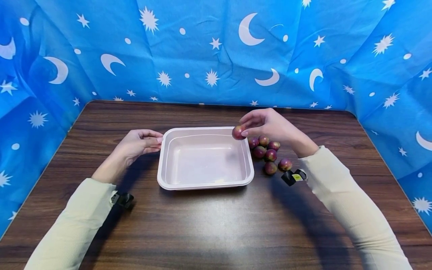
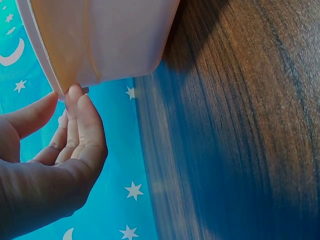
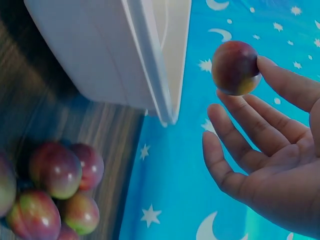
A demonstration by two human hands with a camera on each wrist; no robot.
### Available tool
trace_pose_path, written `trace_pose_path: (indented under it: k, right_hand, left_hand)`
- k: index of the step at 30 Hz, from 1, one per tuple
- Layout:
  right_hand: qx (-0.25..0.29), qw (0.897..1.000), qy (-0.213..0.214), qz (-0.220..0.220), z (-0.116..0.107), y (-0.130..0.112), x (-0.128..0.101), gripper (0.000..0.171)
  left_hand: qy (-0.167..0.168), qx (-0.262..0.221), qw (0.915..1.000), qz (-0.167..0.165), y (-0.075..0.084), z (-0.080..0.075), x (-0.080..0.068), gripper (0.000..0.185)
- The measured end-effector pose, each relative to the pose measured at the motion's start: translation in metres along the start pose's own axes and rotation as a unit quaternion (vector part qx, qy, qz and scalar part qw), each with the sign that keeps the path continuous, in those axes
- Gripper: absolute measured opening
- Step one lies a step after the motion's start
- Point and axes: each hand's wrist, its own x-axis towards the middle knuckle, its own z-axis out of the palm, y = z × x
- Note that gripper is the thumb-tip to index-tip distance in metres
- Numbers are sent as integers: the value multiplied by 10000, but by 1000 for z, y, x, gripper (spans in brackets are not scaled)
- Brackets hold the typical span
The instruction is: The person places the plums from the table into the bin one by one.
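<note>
Your right hand is raised over the tray's 2 o'clock corner, palm down, wrist bent toward the tray. Its thumb and fingertips pinch 1 small red-purple fruit, which hangs right above the tray's rim. In the right wrist view the other fingers are spread loosely below the fruit, gripping nothing.

Your left hand lies at the tray's 9 o'clock side, forearm flat along the table. Its fingers are nearly straight and gathered, the tips touching the tray's rim — they curl round nothing.

The pale pink tray sits mid-table with nothing in it. Just beside its 3 o'clock edge lie 6 more fruits in a cluster, touching one another, under your right wrist. Nothing stands between the held fruit and the tray.

A blue cloth with white moons and stars walls the table from 9 through 12 to 3 o'clock. A black clip with a yellow tag sits at your right cuff — its writing is too small to read.
</note>
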Motion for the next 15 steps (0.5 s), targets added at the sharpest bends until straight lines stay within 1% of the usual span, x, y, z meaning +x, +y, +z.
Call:
trace_pose_path:
  k: [6, 10, 15]
  right_hand:
    - [159, 9991, -263, -287, 12, -10, 2, 32]
    - [204, 9986, -321, -374, 19, -14, 3, 34]
    - [251, 9981, -357, -433, 26, -13, 4, 37]
  left_hand:
    - [16, -81, 10000, 10, 0, 1, 0, 31]
    - [15, -90, 10000, 17, 0, 1, -1, 30]
    - [21, -64, 10000, 13, 0, 0, 0, 31]
